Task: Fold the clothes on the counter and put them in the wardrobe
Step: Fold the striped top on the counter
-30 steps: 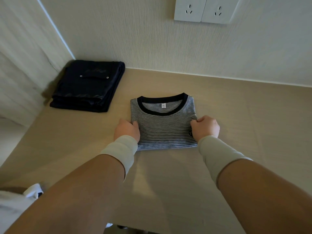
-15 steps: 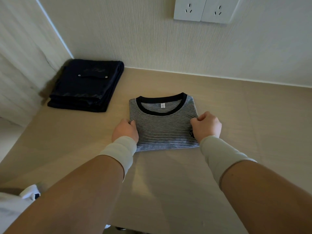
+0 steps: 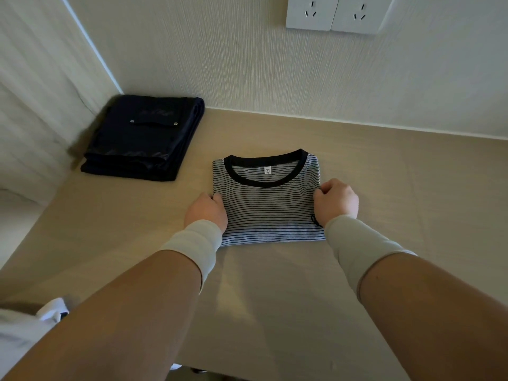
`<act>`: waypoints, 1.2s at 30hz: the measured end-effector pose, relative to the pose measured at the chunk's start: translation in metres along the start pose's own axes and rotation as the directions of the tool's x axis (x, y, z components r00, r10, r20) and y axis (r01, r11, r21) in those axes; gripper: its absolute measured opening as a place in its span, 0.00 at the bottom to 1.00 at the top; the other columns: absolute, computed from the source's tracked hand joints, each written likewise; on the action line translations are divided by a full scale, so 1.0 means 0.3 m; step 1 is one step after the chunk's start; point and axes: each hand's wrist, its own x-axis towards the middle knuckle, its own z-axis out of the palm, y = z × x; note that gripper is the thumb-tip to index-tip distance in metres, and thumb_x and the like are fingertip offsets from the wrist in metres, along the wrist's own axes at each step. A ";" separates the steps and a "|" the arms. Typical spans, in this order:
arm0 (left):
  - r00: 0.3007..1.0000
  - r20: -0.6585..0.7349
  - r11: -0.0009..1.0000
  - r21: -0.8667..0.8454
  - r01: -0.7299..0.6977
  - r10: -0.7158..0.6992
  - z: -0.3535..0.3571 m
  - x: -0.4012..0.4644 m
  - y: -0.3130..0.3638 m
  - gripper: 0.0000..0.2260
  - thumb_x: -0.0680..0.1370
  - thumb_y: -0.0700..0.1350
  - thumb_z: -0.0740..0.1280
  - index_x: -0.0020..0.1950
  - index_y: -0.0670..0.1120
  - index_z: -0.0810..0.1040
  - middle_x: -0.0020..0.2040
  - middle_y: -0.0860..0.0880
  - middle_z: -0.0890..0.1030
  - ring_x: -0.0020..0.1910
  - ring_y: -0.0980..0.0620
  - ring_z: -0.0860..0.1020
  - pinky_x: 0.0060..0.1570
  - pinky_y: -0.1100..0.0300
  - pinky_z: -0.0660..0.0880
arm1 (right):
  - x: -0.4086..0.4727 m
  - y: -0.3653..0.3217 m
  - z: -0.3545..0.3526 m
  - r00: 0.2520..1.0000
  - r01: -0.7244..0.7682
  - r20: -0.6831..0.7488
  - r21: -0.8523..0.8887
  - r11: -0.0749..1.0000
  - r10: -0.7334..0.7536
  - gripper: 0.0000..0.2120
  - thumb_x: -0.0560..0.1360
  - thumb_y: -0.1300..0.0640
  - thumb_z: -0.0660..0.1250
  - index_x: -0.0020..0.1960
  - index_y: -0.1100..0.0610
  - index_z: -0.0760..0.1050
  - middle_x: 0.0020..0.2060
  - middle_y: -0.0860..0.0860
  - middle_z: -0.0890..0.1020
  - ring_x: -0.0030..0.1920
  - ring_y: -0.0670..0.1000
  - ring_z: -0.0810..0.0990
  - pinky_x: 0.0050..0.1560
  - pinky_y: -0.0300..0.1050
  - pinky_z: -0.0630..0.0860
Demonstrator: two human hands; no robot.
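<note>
A folded striped T-shirt (image 3: pixel 268 204) with a dark collar lies flat in the middle of the beige counter (image 3: pixel 398 193). My left hand (image 3: pixel 206 211) grips its left edge, fingers curled under the fabric. My right hand (image 3: pixel 336 202) grips its right edge in the same way. Folded dark navy trousers (image 3: pixel 144 136) lie in the back left corner of the counter, against the wall.
Two white wall sockets (image 3: pixel 334 13) sit on the back wall above the counter. A side wall (image 3: pixel 35 105) closes the left end. A white garment I wear (image 3: pixel 24 328) shows at the lower left, by the counter's front edge.
Both hands have crept slightly up the shirt's side edges toward the collar. The shirt stays in place on the counter.
</note>
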 end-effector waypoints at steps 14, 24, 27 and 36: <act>0.997 -0.078 0.999 -0.014 -0.030 0.029 -0.001 -0.005 -0.028 0.11 0.82 0.49 0.56 0.60 0.45 0.72 0.48 0.45 0.79 0.44 0.44 0.75 0.43 0.53 0.72 | 0.000 0.028 -0.005 0.992 -0.127 -0.001 -0.123 0.984 0.128 0.11 0.80 0.55 0.58 0.57 0.58 0.74 0.47 0.55 0.78 0.44 0.57 0.74 0.43 0.46 0.71; 0.847 0.171 0.774 0.348 -0.529 0.503 0.130 -0.100 0.052 0.27 0.81 0.61 0.46 0.79 0.57 0.46 0.80 0.54 0.43 0.78 0.48 0.40 0.75 0.41 0.43 | -0.103 0.033 0.132 0.859 0.482 0.358 -0.325 0.814 -0.366 0.34 0.79 0.35 0.45 0.79 0.50 0.46 0.79 0.49 0.44 0.78 0.52 0.39 0.77 0.57 0.40; 0.844 0.205 0.762 0.364 -0.536 0.496 0.133 -0.070 0.040 0.27 0.80 0.63 0.46 0.78 0.60 0.44 0.79 0.55 0.41 0.78 0.47 0.38 0.75 0.41 0.41 | -0.071 0.060 0.136 0.871 0.467 0.359 -0.398 0.790 -0.334 0.34 0.78 0.32 0.42 0.79 0.47 0.43 0.79 0.49 0.41 0.78 0.52 0.37 0.76 0.60 0.40; 0.989 -0.106 0.978 -0.168 -0.124 0.107 0.011 -0.054 0.046 0.26 0.80 0.50 0.63 0.76 0.49 0.59 0.74 0.45 0.64 0.70 0.43 0.66 0.65 0.51 0.67 | -0.030 0.020 0.034 0.995 0.076 0.080 -0.141 0.987 -0.066 0.23 0.79 0.52 0.57 0.72 0.56 0.63 0.71 0.56 0.66 0.70 0.59 0.64 0.68 0.56 0.65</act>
